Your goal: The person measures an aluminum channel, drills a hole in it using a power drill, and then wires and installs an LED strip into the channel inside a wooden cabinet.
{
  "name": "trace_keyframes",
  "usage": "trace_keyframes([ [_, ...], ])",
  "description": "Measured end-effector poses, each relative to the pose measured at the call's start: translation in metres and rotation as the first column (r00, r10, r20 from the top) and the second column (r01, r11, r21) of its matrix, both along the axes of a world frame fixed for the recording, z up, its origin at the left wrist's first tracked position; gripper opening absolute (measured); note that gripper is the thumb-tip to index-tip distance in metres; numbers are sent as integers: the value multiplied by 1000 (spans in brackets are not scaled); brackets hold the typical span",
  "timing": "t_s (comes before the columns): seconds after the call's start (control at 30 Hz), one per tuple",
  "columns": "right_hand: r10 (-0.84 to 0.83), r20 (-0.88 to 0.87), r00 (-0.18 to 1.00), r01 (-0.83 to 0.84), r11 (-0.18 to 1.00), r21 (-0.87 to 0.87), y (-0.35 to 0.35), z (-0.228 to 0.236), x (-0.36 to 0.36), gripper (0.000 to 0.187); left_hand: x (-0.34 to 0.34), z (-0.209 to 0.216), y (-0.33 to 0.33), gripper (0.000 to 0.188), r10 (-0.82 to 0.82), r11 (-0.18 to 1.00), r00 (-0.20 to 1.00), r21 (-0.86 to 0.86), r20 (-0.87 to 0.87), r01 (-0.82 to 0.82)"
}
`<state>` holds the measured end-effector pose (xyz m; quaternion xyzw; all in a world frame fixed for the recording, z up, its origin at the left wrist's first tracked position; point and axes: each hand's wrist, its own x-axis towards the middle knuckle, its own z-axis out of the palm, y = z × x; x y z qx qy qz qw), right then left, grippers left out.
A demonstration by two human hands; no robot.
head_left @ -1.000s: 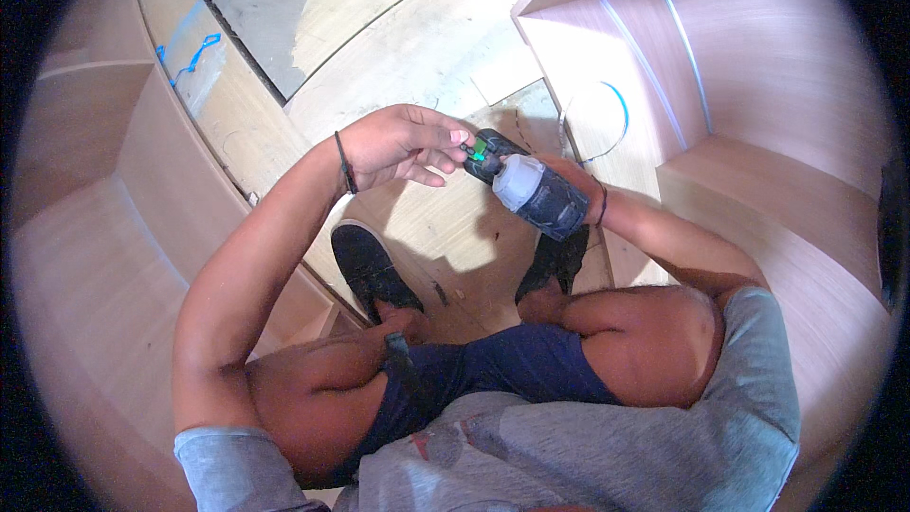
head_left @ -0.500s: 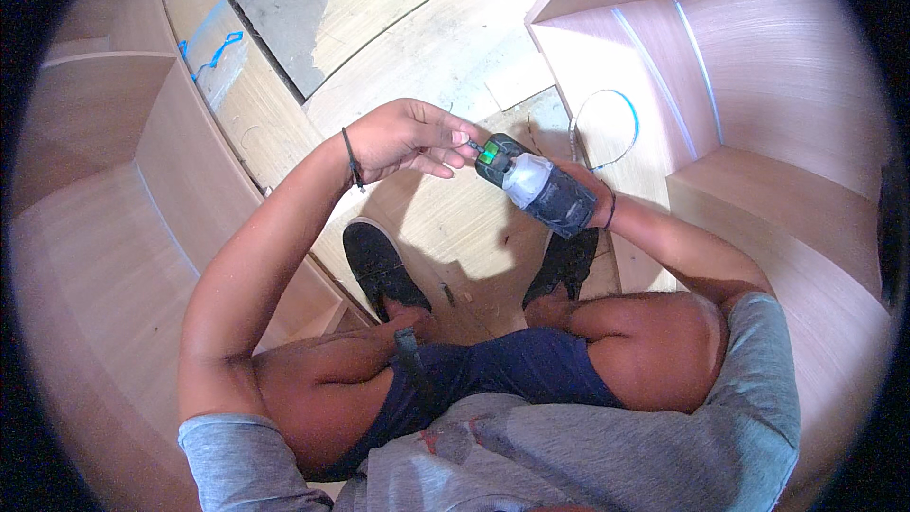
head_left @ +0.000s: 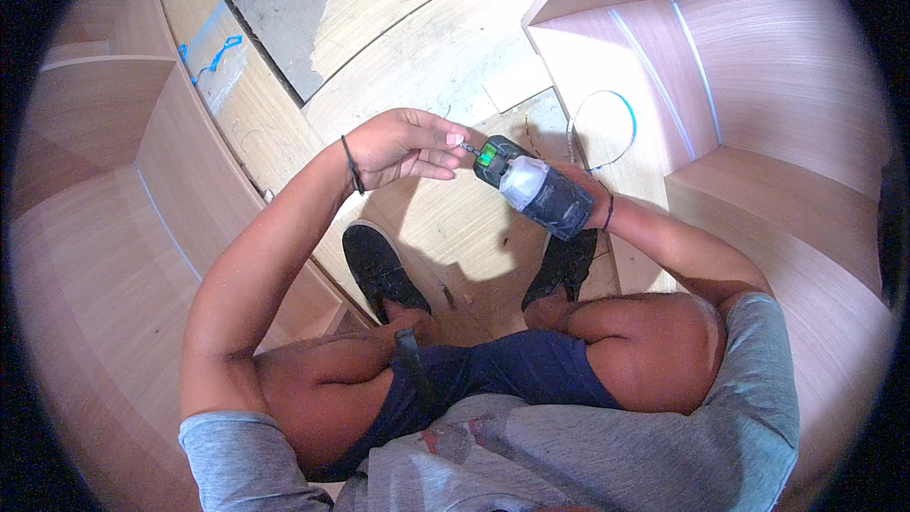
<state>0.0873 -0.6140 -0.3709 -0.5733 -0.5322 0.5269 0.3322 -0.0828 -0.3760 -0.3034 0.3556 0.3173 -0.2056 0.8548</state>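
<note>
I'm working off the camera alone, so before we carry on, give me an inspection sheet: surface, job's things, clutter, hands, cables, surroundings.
Surface: pale wood floor, with a grey patch at upper left.
Job's things: power tool; thin dark piece, perhaps a bit, at its front. Whether it is seated in the tool is too small to tell.
Clutter: blue strap at upper left.
Left hand: pinches the thin dark piece.
Right hand: grips the power tool, mostly hidden behind it.
Cables: none certain; a thin loop, partly blue, at right could be one.
Surroundings: wood panels at both sides, with pale blue strips on the right.
</note>
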Motion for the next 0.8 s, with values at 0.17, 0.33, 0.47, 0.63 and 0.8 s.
trace_keyframes([
  [0.17,63,106,992,-72,993,89,4,7,2,32,3,5,1,19,-74,986,997,153,19,70],
  [0.33,70,-11,998,-67,985,160,18,26,0,34,8,5,12,16,-201,921,979,334,-36,201],
  [0.47,-82,-53,995,90,982,168,17,25,-9,41,6,2,15,16,-50,982,998,182,-33,56],
  [0.63,-89,502,860,-125,917,378,22,31,-3,39,26,-4,4,15,341,934,937,-132,68,-331],
  [0.8,-376,349,858,221,885,411,22,59,7,32,65,22,-14,16,501,863,861,-119,87,-490],
])
